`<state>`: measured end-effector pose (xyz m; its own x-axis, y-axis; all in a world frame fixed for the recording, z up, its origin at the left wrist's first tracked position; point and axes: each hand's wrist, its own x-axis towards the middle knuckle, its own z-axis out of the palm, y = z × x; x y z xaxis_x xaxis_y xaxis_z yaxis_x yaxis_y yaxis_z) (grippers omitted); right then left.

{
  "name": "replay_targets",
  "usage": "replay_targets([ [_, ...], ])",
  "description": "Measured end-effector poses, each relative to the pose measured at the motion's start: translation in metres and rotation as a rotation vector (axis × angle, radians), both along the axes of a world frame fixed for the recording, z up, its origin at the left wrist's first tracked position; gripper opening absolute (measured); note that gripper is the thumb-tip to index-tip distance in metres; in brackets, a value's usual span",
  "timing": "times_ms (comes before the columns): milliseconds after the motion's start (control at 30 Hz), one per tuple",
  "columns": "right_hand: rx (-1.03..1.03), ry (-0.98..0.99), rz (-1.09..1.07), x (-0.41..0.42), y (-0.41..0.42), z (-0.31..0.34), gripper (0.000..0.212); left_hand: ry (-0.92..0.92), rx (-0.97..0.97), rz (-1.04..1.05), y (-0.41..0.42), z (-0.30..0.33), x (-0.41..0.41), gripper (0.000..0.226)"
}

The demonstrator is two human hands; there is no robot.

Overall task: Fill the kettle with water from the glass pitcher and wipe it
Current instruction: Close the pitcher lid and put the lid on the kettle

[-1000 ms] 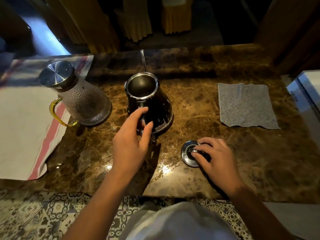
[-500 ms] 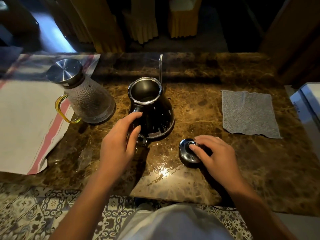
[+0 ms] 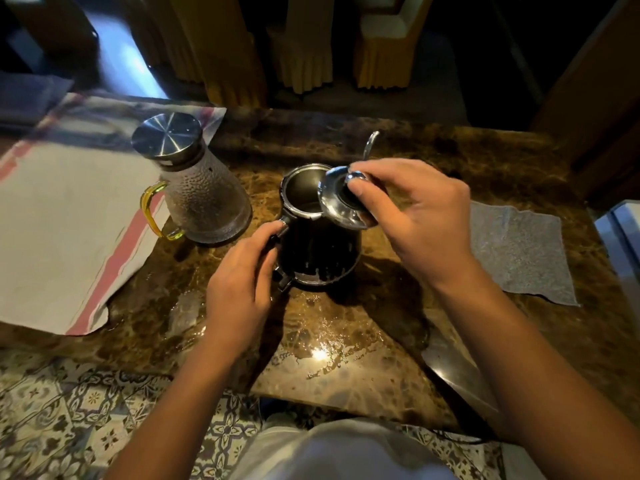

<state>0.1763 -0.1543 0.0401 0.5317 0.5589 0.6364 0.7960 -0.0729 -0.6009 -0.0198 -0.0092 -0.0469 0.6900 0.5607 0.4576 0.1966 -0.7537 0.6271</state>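
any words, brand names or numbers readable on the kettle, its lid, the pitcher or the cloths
None can be read. The kettle, the kettle lid in the right hand, the glass pitcher, the grey cloth and the striped cloth show no print, label or number in this dim view.

text: none legible | labels: none | brands: none | numbers: none | signs: none
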Motion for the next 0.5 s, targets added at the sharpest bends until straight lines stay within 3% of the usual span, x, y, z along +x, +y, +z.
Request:
replay_targets([
  [300,-0.188,-0.115,0.073,-0.004,0.06,0.003,0.019,-0.015,-0.077,0.011,0.008,0.0,-0.002,0.042],
  [500,-0.265,-0.135,0.014,-0.001,0.064,-0.009,0.021,0.013,-0.042,0.019,0.009,0.0,-0.001,0.042],
])
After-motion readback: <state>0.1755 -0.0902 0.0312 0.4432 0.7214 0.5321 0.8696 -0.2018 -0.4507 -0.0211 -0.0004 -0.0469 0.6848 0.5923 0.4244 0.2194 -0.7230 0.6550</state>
